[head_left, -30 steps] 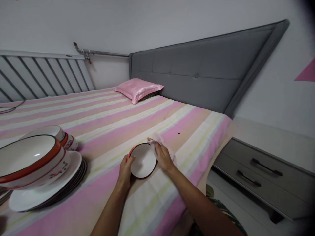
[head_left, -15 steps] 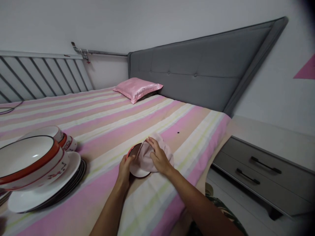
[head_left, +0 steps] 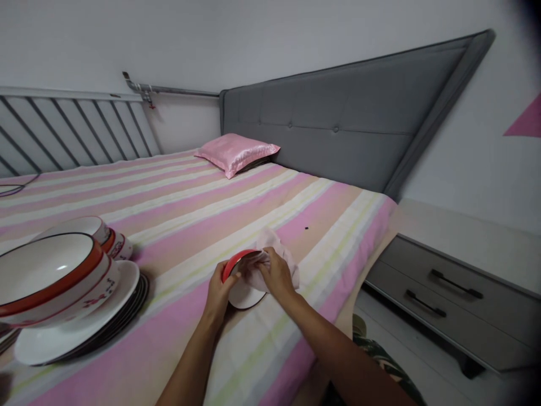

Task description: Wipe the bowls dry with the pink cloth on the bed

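Observation:
A small bowl [head_left: 245,295], red along its outside edge and white within, is tilted up over the striped bedspread. My left hand [head_left: 219,288] grips its left side, thumb over the rim. At the right rim, my right hand [head_left: 277,276] is closed on a pale pink cloth [head_left: 282,246] that reaches into the bowl and partly covers it. The cloth's loose end spreads out behind that hand. The fingertips of my right hand are partly hidden by the cloth and the rim.
At left, a large white bowl with a red-orange band [head_left: 63,293] rests on stacked plates [head_left: 122,290], with smaller bowls [head_left: 120,244] behind. Farther back lie a pink pillow [head_left: 236,151] and the grey headboard [head_left: 316,113]. A grey drawer cabinet [head_left: 456,293] stands right of the bed [head_left: 190,327].
The small bowl has turned so more of its red outside shows. My right hand has shifted from the cloth over the bowl's inside to its right rim, fingers now curled closer.

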Tool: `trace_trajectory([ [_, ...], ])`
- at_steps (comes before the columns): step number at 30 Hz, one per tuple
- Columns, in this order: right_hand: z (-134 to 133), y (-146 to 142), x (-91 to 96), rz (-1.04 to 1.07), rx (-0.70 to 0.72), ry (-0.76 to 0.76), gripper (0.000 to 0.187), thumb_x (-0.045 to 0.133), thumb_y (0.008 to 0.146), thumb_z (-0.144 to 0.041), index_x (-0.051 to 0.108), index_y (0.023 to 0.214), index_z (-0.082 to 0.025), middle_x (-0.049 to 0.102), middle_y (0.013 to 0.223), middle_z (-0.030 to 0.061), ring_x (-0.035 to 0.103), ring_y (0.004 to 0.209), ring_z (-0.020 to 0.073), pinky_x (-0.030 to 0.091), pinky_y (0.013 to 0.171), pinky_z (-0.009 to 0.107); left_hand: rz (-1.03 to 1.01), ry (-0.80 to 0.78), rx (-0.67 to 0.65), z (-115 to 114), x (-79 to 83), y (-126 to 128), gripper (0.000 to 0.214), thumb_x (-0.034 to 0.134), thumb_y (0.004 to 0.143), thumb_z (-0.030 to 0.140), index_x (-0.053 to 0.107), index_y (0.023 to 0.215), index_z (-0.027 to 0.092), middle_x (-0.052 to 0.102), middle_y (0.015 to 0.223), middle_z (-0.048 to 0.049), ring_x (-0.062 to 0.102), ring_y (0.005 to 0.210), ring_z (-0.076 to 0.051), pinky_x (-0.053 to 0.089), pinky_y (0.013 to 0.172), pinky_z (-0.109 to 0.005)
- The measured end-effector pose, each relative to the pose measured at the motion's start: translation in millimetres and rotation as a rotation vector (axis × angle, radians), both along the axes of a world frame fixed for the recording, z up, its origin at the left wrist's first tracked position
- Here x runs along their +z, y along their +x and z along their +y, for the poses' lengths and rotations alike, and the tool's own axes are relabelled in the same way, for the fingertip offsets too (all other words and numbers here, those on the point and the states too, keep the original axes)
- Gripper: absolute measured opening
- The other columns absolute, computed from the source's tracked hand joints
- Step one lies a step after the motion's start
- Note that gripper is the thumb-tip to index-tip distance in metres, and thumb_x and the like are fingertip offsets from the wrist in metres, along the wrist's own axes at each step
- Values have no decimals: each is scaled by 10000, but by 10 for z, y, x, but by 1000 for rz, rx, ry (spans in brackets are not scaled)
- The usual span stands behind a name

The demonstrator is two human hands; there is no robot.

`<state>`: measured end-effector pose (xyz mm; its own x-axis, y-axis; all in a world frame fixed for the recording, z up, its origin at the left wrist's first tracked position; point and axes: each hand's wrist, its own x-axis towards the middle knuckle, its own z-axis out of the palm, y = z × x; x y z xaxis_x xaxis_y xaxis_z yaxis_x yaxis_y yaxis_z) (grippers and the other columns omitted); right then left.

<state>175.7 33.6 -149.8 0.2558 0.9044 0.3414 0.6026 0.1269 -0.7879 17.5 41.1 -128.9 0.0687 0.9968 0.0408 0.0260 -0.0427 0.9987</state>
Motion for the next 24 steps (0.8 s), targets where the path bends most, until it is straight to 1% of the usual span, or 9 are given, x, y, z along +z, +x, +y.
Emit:
trace_trajectory([
  [3, -15, 11, 6, -4, -35, -39, 326, 446, 791, -109, 577, 1073, -208, 673, 942, 49, 613, 891, 225, 451, 799, 325, 51, 99, -49, -23, 53, 1, 420, 664, 645, 381, 605, 1005, 173, 651, 979, -68, 577, 927, -267, 425, 823, -362],
  [7, -65, -3, 67, -35, -93, 60, 347, 425, 739, -73, 596, 1012, -202, 634, 996, 63, 556, 987, 224, 424, 877, 333, 90, 194, -67, -30, 94, 8, 419, 665, 632, 365, 605, 1005, 185, 658, 996, -65, 571, 956, -272, 412, 874, -377],
  [10, -95, -26, 118, -55, -138, 127, 343, 436, 723, -82, 578, 1014, -196, 593, 1025, 87, 533, 997, 233, 415, 900, 362, 98, 194, -47, -32, 110, 21, 408, 676, 612, 348, 616, 985, 195, 668, 994, -66, 574, 964, -283, 411, 882, -381],
  [13, -108, -42, 148, 33, -164, 145, 320, 461, 745, -131, 510, 1057, -188, 592, 1015, 94, 560, 959, 234, 437, 849, 364, 92, 173, -31, -35, 118, 32, 382, 680, 612, 342, 626, 964, 203, 672, 976, -59, 578, 956, -284, 414, 877, -373],
  [15, -114, -40, 160, 81, -189, 127, 269, 483, 769, -189, 481, 1038, -191, 610, 945, 77, 583, 888, 237, 448, 786, 355, 86, 176, -37, -32, 112, 31, 383, 684, 611, 346, 628, 962, 204, 672, 974, -57, 579, 953, -283, 415, 872, -368],
  [17, -123, -28, 170, 82, -205, 92, 205, 500, 779, -231, 489, 981, -203, 623, 876, 55, 594, 818, 237, 445, 739, 342, 87, 187, -46, -24, 97, 23, 390, 687, 606, 345, 627, 964, 202, 672, 976, -59, 579, 950, -283, 416, 866, -365],
  [20, -141, -16, 175, 66, -191, 31, 139, 511, 781, -236, 547, 913, -213, 659, 858, 50, 616, 814, 234, 443, 737, 323, 103, 196, -58, -12, 71, 10, 399, 678, 611, 341, 620, 979, 197, 670, 985, -62, 579, 948, -282, 418, 857, -362],
  [21, -146, -17, 169, 61, -182, 7, 158, 515, 775, -224, 572, 922, -214, 672, 861, 52, 625, 819, 234, 445, 736, 316, 107, 199, -64, -10, 65, 6, 406, 675, 615, 345, 616, 988, 196, 669, 993, -62, 579, 951, -281, 419, 855, -362],
  [24, -149, -24, 131, 31, -177, -72, 303, 536, 720, -169, 622, 1008, -209, 702, 839, 63, 645, 785, 242, 454, 690, 300, 120, 223, -93, -5, 57, -3, 437, 681, 614, 365, 605, 1009, 194, 666, 1011, -64, 582, 957, -284, 426, 851, -360],
])
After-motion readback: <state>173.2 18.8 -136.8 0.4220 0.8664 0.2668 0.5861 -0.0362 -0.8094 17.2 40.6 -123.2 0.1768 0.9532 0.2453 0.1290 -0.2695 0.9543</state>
